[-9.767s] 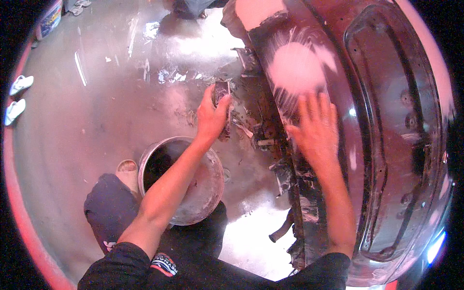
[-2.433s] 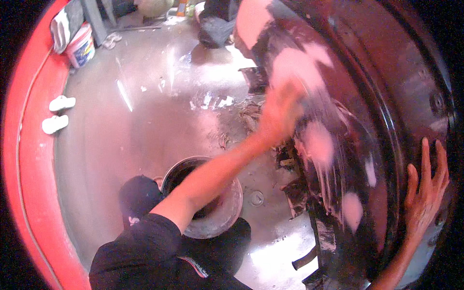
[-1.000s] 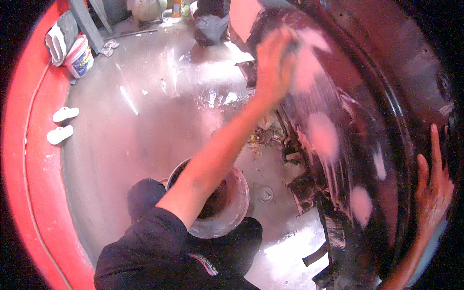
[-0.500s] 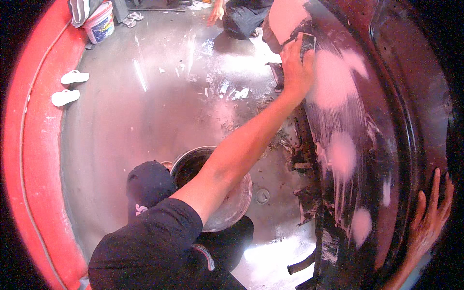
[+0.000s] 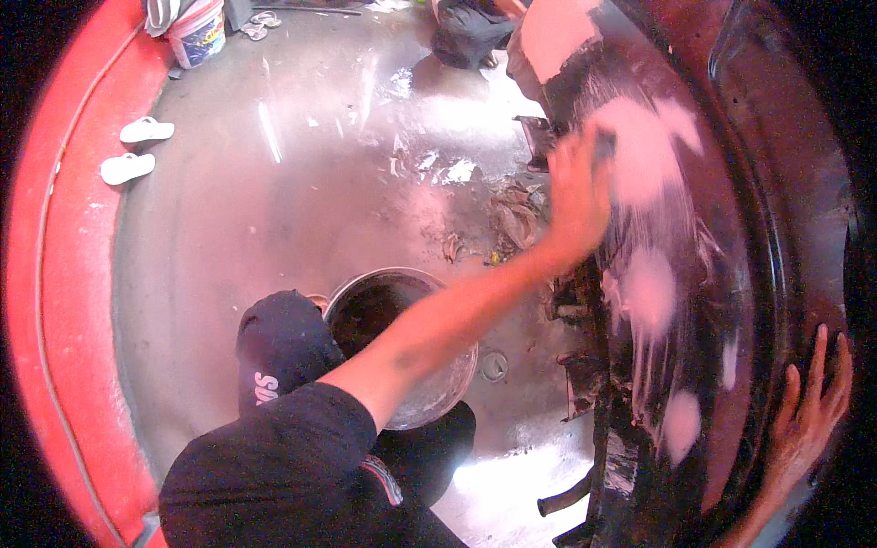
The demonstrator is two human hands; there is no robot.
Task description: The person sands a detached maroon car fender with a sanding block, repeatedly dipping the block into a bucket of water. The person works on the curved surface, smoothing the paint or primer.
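My left hand (image 5: 580, 187) is closed round a small dark sanding block (image 5: 606, 144), mostly hidden by the fingers and a little blurred. It presses against a dark car body panel (image 5: 722, 301) marked with smooth pinkish filler patches, beside the largest patch (image 5: 639, 151). Streaks run down the panel below that patch. Over at the right rim my right hand (image 5: 813, 411) lies flat on the panel with its fingers spread, holding nothing. Under my left forearm stands a round basin (image 5: 379, 310) with a dark inside, partly covered by the arm.
Torn debris (image 5: 516, 219) lies along the panel's ragged lower edge. A dark pipe end (image 5: 565, 498) sticks out low down. White slippers (image 5: 128, 168) rest by the red edge at left, with a bucket (image 5: 198, 36) behind. Another person (image 5: 470, 32) is at the far top.
My left hand has slid the sanding block down the panel, toward me, from the upper patch to the large one. My right hand has stayed in place.
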